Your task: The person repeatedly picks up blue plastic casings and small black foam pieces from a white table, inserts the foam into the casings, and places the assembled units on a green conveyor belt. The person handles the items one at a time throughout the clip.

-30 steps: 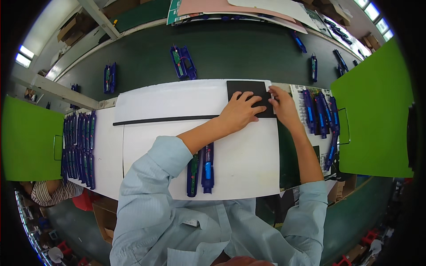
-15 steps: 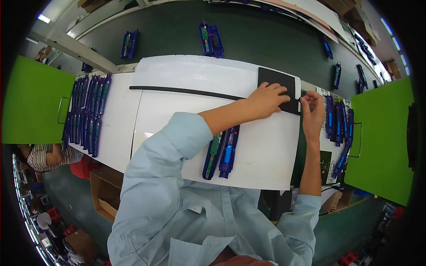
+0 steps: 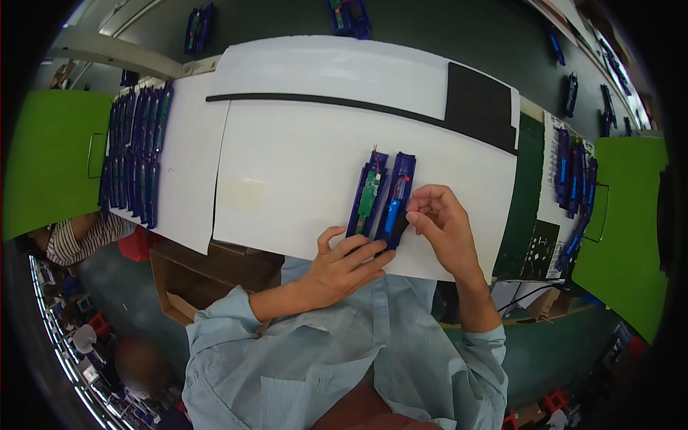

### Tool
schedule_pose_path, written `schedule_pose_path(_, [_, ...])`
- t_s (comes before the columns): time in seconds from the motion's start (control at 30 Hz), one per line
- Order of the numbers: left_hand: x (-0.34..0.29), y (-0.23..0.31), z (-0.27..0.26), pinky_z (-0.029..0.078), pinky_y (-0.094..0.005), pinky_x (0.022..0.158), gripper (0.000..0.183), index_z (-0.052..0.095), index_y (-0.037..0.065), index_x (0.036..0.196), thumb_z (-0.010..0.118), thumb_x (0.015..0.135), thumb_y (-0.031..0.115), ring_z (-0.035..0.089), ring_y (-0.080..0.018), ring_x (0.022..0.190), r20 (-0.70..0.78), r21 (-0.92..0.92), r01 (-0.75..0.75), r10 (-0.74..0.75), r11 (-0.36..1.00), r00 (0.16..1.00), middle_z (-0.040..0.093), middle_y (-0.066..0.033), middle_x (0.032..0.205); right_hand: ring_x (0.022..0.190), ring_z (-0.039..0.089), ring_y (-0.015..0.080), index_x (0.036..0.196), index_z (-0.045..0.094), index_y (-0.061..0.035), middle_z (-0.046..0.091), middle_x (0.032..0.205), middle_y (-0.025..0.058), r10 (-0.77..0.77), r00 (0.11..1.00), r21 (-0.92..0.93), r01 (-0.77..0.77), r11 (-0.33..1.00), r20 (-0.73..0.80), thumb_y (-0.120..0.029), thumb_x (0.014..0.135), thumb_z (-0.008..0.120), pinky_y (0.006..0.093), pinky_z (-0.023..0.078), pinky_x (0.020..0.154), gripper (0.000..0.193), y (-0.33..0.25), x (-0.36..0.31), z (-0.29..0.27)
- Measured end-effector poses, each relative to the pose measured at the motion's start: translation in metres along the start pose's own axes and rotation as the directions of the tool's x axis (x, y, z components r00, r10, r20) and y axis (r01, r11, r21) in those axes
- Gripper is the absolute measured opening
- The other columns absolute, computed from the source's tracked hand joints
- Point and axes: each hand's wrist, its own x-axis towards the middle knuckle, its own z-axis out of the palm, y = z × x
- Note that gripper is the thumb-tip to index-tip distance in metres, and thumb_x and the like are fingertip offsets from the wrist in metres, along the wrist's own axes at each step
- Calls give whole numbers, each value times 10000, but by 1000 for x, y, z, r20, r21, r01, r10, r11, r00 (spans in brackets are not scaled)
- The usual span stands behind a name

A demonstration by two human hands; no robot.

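Note:
Two long dark-blue plastic casing halves lie side by side on the white sheet in front of me. The left casing half (image 3: 353, 204) carries a green circuit board (image 3: 370, 193) with thin wires at its far end. In the right casing half (image 3: 405, 167) sits a bright blue cylindrical cell (image 3: 392, 214) with red wires. My left hand (image 3: 347, 265) is curled over the near ends of the casings, fingertips on the right one. At the right casing's side, my right hand (image 3: 446, 226) pinches a small black piece (image 3: 403, 229) beside the cell.
A black sheet (image 3: 479, 104) and long black strip (image 3: 322, 102) lie toward the back of the white sheet. Rows of blue casings (image 3: 136, 150) stand at left, several more (image 3: 573, 175) at right. Green panels (image 3: 54, 158) flank the table. Other casings (image 3: 349, 18) lie on the far dark surface.
Both hands have moved from the black sheet back toward me to the casing halves. A small black piece now shows in my right hand.

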Motion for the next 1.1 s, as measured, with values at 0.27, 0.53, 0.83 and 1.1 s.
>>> schedule_pose_path(0.27, [-4,-4,13,279,-448,1166,396,797,256,1220,871,831,250,576,-128,1165,-52,37,-3,5,999,999,702,94,1268,970,634,123,1265,576,-18,655,1064,49,-73,997,-118,71,990,-9,37,998,705,279,540,888,301,11,9,10])
schedule_pose_path(0.53, [-2,-5,12,293,-444,1159,384,800,254,1201,865,824,219,591,-132,1158,-52,35,-3,5,999,999,709,90,1241,850,622,144,1239,600,-11,635,1045,89,-504,863,-631,370,682,-40,47,907,792,288,542,755,388,28,10,23])
schedule_pose_path(0.83, [2,-5,6,285,-465,1165,393,795,220,1217,828,831,153,615,-141,1172,-9,-9,-3,3,1000,1000,717,80,1236,784,624,175,1124,712,-38,616,1015,88,-464,884,-656,314,687,-63,22,911,790,312,538,663,234,14,34,6])
schedule_pose_path(1.1, [11,-11,-1,257,-505,1186,313,767,163,1212,787,900,151,616,-151,1223,53,-93,-40,45,995,998,698,41,1215,765,637,186,1061,719,-22,575,1052,83,-499,864,-648,344,680,-65,13,927,777,326,527,653,150,13,43,15])
